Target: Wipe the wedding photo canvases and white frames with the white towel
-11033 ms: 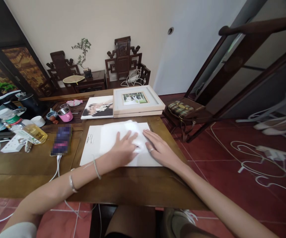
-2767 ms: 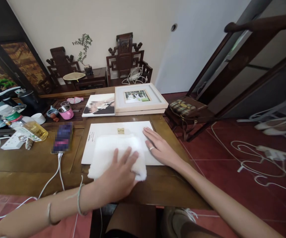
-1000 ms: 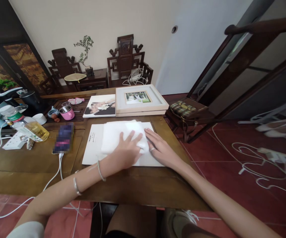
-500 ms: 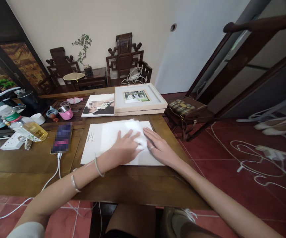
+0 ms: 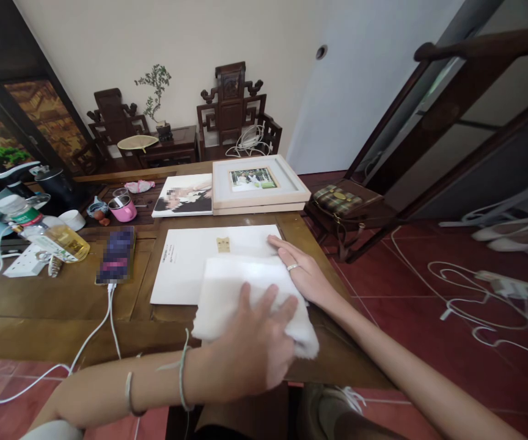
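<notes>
A flat white panel (image 5: pixel 184 266) lies on the wooden table, with small dark print along its left side and a small gold-coloured plate (image 5: pixel 223 245) near its far edge. My left hand (image 5: pixel 259 336) holds a folded white cloth (image 5: pixel 245 275), its fingers spread over the top. This cloth covers the panel's near right part and hangs past its near edge. Along the panel's right edge rests my right hand (image 5: pixel 307 272), a ring on one finger. Its fingers are stretched out against the panel and touch the cloth's side.
Behind the panel are a stack of light wooden photo frames (image 5: pixel 264 198) and a photo panel (image 5: pixel 184 195). To the left are a phone (image 5: pixel 115 255) on a white cable, a pink cup (image 5: pixel 123 209), a tilted bottle (image 5: pixel 53 235) and a power strip (image 5: pixel 26 260). A bag (image 5: pixel 341 200) sits at right.
My left hand has drawn the cloth toward me, from the panel's middle past its near edge. The gold-coloured plate now shows. My right hand has stayed by the right edge.
</notes>
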